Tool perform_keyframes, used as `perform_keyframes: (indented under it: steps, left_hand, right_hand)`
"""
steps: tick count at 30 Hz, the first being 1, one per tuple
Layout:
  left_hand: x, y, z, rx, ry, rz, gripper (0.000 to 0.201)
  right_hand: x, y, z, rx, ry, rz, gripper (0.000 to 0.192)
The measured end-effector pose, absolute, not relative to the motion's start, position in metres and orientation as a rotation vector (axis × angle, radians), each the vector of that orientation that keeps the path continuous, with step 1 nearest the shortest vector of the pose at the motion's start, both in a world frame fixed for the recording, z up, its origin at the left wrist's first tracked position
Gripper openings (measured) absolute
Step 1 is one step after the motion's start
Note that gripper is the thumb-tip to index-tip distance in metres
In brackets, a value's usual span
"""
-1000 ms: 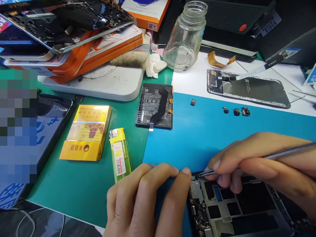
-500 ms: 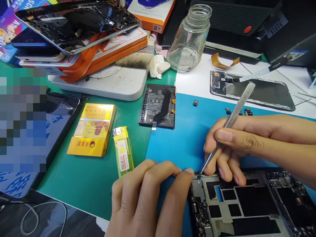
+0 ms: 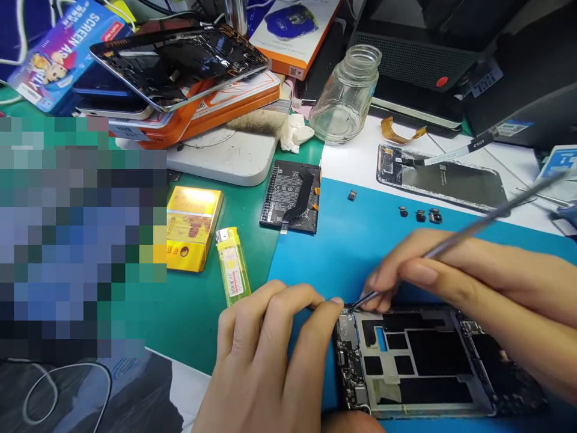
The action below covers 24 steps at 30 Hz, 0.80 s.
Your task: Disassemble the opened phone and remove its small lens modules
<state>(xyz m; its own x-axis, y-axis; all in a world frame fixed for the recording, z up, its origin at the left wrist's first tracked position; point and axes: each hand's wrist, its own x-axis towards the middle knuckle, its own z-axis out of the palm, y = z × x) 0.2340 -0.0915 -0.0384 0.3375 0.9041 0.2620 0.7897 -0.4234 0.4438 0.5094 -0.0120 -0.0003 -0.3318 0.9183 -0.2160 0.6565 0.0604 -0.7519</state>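
You work at an opened phone frame, which lies flat on a blue mat, its black recesses and exposed components facing up. Your right hand grasps slim metal tweezers between thumb and fingers, the tip angled down to the frame's far left corner. Your left hand arches along the frame's left side, a bent fingertip at that same corner; whether those fingers pinch the frame or merely rest there, you cannot tell from this angle. Beyond the frame sit a lone small camera module and three more modules in a row, with a detached phone panel farther back on white paper. A black battery lies beyond the frame and to its left; farther left of the frame are a yellow lighter and a gold-yellow box.
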Motion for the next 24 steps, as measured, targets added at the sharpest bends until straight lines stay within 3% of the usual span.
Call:
perform_keyframes:
  steps: [4, 9, 15, 20, 24]
  left_hand:
    - [0.235, -0.094, -0.040, 2.391, 1.525, 0.715, 0.076]
    - [0.233, -0.096, -0.039, 2.442, 1.523, 0.665, 0.076]
    - [0.232, -0.092, -0.042, 2.401, 1.482, 0.711, 0.056]
    - [0.235, -0.089, -0.044, 2.369, 1.407, 0.844, 0.056]
    - [0.238, -0.089, -0.044, 2.348, 1.374, 0.905, 0.053]
  right_hand:
    - [0.494, 0.016, 0.011, -1.484, -1.963, 1.564, 0.038]
    - [0.482, 0.031, 0.023, -1.433, -1.901, 1.742, 0.050]
    - [0.494, 0.023, 0.020, -1.414, -1.905, 1.693, 0.042]
    - [0.503, 0.018, 0.016, -1.353, -1.873, 1.709, 0.035]
    - [0.511, 0.000, 0.020, -1.421, -2.016, 1.353, 0.026]
